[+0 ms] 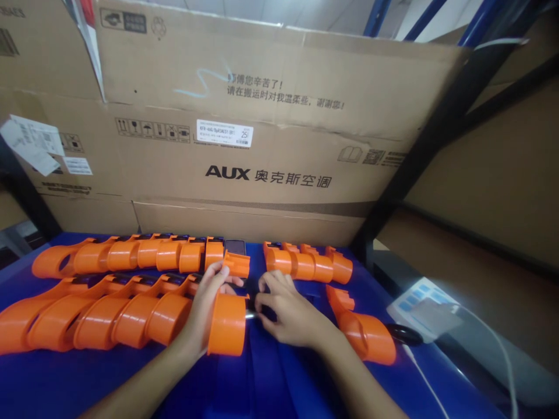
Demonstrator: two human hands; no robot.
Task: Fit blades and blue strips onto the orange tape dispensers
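Note:
My left hand [201, 311] is closed around an orange plastic holder [227, 327], which has a wide round cup at the near end and a small ribbed clip at the far end. Close by on its right, my right hand [290, 308] has its fingers bent together in a pinch. A short shiny metal piece [251, 315] runs between the cup and these fingers. Dark material shows around the fingertips, and I cannot make out what exactly they grip.
Similar orange holders stand in a back-left row [123, 256], a front-left row [102, 320] and a back-right group [308, 265]. Another holder [378, 339] lies right, beside a black oval object [405, 333]. A phone-like device [236, 247], cardboard [271, 203] and a white cable [502, 349] surround the blue surface [183, 390].

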